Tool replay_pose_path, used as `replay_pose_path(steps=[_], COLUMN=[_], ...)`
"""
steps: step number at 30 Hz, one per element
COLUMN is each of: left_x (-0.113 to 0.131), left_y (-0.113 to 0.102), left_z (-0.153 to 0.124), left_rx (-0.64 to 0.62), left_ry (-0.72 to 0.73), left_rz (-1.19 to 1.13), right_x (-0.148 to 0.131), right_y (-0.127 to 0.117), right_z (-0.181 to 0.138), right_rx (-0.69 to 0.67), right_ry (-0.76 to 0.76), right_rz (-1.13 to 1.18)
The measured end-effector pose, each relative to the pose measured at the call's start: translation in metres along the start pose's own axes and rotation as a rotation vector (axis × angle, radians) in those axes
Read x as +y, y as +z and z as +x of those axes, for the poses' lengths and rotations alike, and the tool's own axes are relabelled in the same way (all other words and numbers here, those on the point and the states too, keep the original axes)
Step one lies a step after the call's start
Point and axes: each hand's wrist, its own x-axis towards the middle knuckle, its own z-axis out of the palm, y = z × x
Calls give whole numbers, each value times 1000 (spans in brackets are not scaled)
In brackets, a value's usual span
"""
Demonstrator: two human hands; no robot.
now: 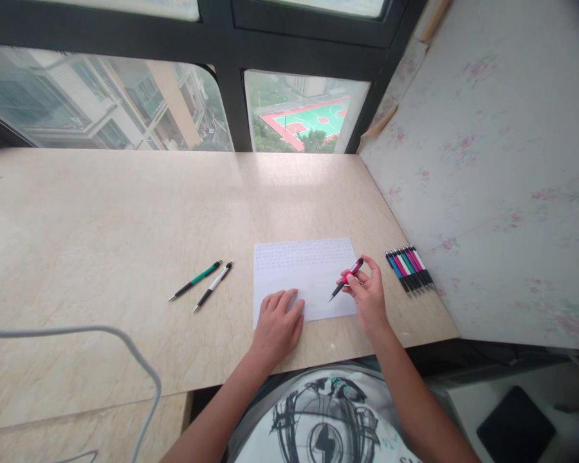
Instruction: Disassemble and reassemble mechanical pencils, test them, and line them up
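Between the fingers of my right hand (367,292) is a pink and black ballpoint pen (346,279), its tip pointing down and left over the sheet of paper (313,292). The index finger sits by the pen's top end. Rows of small handwriting fill the upper part of the sheet. My left hand (278,319) lies on the lower left of the paper, fingers stretched out, with no object in it. To the left of the paper are a green and black pen (196,280) and a white and black pen (213,287), side by side at a slant.
Several coloured pens (409,270) lie in a row on the right, near the wallpapered wall (502,193). A grey cable (101,329) loops over the left front of the beige stone counter (125,212). Dark-framed windows (241,109) stand along the back.
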Motion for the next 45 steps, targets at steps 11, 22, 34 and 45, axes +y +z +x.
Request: replay_pose_path(steps=[11, 22, 34, 45], left_x=[-1, -1, -2, -2], left_y=[0, 1, 2, 2], left_z=[1, 1, 0, 1], left_rx=[-15, -6, 10, 23], left_ry=[-2, -5, 6, -7], left_rz=[22, -4, -7, -3], right_x=[4, 8, 11, 5], right_y=[-2, -3, -5, -19], right_z=[3, 4, 4, 25], right_rx=[-35, -37, -58, -27], right_ry=[-32, -22, -39, 13], right_rz=[-34, -60, -76, 104])
